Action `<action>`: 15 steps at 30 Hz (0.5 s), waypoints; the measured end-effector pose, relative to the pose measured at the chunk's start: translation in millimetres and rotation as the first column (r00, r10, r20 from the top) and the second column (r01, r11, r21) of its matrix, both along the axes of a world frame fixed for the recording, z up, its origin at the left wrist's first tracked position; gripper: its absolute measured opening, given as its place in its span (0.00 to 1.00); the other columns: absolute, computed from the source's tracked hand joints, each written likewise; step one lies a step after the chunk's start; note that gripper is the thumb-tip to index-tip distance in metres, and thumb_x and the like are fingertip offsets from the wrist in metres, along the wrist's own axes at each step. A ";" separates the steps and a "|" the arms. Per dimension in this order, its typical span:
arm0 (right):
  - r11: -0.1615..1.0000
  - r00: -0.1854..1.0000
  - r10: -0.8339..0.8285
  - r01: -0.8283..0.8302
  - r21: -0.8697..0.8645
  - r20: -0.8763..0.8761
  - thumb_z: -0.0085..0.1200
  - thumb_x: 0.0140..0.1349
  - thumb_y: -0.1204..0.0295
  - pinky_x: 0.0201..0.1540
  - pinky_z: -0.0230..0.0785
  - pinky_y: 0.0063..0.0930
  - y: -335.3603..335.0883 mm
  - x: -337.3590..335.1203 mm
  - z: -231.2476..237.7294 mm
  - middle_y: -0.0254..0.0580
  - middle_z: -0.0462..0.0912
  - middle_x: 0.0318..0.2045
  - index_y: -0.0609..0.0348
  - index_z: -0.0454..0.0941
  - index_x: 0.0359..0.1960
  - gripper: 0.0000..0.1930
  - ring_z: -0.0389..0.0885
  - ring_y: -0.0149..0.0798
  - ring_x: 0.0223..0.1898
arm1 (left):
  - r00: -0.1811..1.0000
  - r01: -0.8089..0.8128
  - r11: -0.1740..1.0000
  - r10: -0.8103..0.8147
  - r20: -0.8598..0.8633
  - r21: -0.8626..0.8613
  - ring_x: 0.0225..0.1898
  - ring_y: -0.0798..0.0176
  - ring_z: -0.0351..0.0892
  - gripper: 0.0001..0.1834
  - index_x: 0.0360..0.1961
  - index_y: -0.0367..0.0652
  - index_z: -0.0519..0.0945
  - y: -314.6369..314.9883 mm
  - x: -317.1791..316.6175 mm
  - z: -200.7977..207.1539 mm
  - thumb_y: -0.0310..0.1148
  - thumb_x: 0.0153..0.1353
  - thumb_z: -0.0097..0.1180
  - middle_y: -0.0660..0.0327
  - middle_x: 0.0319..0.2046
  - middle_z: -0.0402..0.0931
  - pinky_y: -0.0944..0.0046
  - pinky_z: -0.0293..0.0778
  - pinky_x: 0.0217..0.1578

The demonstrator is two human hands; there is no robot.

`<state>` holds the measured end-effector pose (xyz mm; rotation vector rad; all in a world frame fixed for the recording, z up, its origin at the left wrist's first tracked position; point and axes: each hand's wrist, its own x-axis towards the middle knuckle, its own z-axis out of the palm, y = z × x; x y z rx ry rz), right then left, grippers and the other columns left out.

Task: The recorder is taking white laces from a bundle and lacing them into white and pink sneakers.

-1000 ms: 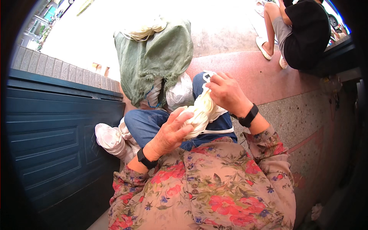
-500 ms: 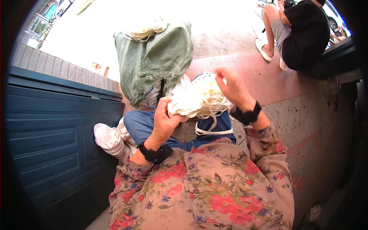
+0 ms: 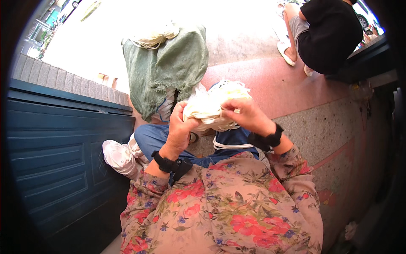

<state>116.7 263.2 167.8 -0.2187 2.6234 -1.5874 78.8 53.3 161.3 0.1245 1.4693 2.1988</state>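
Cream bundle (image 3: pixel 211 103): loose skein of soft strands, held up in both hands over the right knee of the jeans (image 3: pixel 150 137); stray loops at its far edge.
Left hand (image 3: pixel 181 122): pinching the bundle's left end, thumb on the near side, other fingers partly hidden.
Right hand (image 3: pixel 248 115): thumb and forefinger pressed together on strands at the bundle's near right side.
White band (image 3: pixel 232 146): across the right leg of the jeans, just nearer the body than the bundle.
Wristbands (image 3: pixel 169 163): black, one per wrist.
Shirt (image 3: pixel 237 207): floral.
Green sack (image 3: pixel 169 70): on the floor (image 3: pixel 308 122) beyond the left knee, its near edge frayed.
Second bundle (image 3: pixel 154 38): cream too, lying on the sack's far edge.
White wrapped thing (image 3: pixel 120 158): beside the left leg, near the blue panel (image 3: pixel 50 148).
Other person (image 3: pixel 332 36): black top, grey shorts, sitting at the floor's far right, well apart.
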 end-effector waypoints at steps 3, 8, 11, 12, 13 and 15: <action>0.994 0.993 -0.099 0.101 -0.035 0.061 0.49 0.54 0.76 0.33 0.67 0.22 23.9 -18.4 4.8 0.38 0.77 0.26 0.66 0.73 0.37 0.10 0.74 0.28 0.29 | 0.994 0.002 0.999 -0.008 0.110 0.051 0.42 0.66 0.71 0.24 0.45 0.36 0.64 1.7 -3.2 3.2 0.21 0.42 0.50 0.58 0.40 0.70 0.67 0.66 0.46; 0.665 0.906 -0.326 0.424 -0.615 0.271 0.49 0.55 0.73 0.34 0.62 0.14 67.1 -42.4 13.6 0.28 0.73 0.27 0.60 0.72 0.39 0.10 0.67 0.22 0.28 | 0.967 0.034 0.985 -0.076 0.244 0.171 0.46 0.62 0.70 0.25 0.48 0.35 0.64 6.8 -6.1 1.2 0.23 0.44 0.48 0.55 0.43 0.70 0.64 0.65 0.49; 0.598 0.778 -0.617 0.560 -0.574 0.118 0.50 0.56 0.71 0.35 0.62 0.15 75.4 -39.5 20.9 0.28 0.73 0.27 0.60 0.73 0.37 0.08 0.67 0.22 0.28 | 0.931 -0.009 0.959 -0.095 0.352 0.282 0.47 0.61 0.69 0.25 0.49 0.34 0.65 8.5 -7.9 1.1 0.25 0.45 0.48 0.54 0.45 0.70 0.63 0.65 0.49; 0.620 0.671 -0.741 0.678 -0.395 -0.009 0.50 0.56 0.71 0.35 0.63 0.16 73.3 -37.7 23.0 0.29 0.74 0.27 0.60 0.73 0.35 0.08 0.68 0.23 0.29 | 0.932 -0.011 0.960 -0.091 0.350 0.280 0.47 0.62 0.70 0.25 0.49 0.34 0.65 9.1 -7.8 1.8 0.25 0.45 0.49 0.54 0.45 0.70 0.63 0.65 0.49; 0.746 0.809 -0.588 0.545 -0.384 0.006 0.50 0.56 0.71 0.35 0.63 0.17 65.8 -29.1 22.3 0.30 0.74 0.26 0.61 0.73 0.34 0.07 0.68 0.23 0.29 | 0.928 -0.011 0.965 -0.087 0.362 0.262 0.47 0.62 0.70 0.25 0.49 0.34 0.66 10.3 -7.8 3.0 0.26 0.46 0.50 0.54 0.46 0.69 0.63 0.65 0.49; 0.923 0.941 -0.334 0.339 -0.180 0.060 0.50 0.57 0.71 0.33 0.65 0.19 41.4 -4.8 16.3 0.33 0.75 0.24 0.63 0.75 0.28 0.07 0.70 0.23 0.29 | 0.941 0.016 0.966 -0.101 0.322 0.256 0.47 0.62 0.70 0.25 0.49 0.34 0.65 12.9 -6.7 6.2 0.25 0.46 0.51 0.54 0.45 0.69 0.63 0.66 0.49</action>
